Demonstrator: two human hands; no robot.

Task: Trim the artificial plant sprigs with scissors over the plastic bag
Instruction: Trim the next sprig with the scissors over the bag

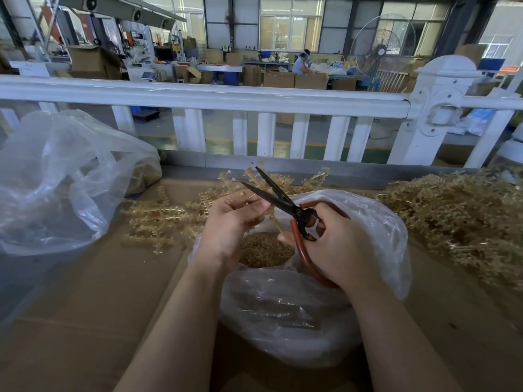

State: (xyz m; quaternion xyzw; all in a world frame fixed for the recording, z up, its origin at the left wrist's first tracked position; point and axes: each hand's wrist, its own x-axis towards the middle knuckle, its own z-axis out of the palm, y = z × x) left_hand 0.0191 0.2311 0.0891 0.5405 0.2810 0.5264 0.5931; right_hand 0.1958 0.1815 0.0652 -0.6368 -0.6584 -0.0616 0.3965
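My right hand point(338, 246) grips the red handles of black-bladed scissors point(278, 198), whose blades stand open and point up and to the left. My left hand point(230, 224) pinches a thin tan plastic sprig point(275, 222) whose stem hangs down beside the blades. Both hands hover over an open clear plastic bag point(376, 222) holding a heap of small tan trimmings point(266, 250). Part of the sprig is hidden inside my left fingers.
Loose tan sprigs point(158, 219) lie on the cardboard-covered table point(85, 306) to the left, and a large tangled pile point(464, 219) lies at the right. A second clear bag point(56, 176) stands at far left. A white railing point(212, 94) runs behind the table.
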